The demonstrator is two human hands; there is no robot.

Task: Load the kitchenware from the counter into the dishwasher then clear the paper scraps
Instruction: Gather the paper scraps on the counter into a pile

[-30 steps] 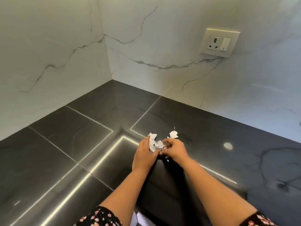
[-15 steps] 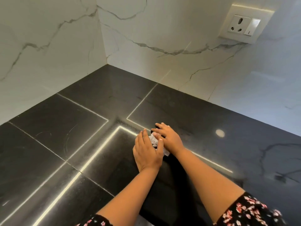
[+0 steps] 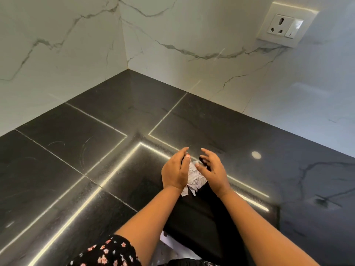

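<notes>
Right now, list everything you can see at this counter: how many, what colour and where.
Paper scraps: one bunch, piece count unclear, white, between the hands near the counter's front edge.
Counter: one, glossy black with bright reflected lines, fills the lower view.
Walls: two, white marble with grey veins, meeting in a corner behind the counter.
Socket with switch: one, cream, upper right on the wall.
Sleeve: one seen, black with floral print, bottom edge, on the left arm.
Hands: two; left hand and right hand flank the scraps, fingers loosely spread.
</notes>
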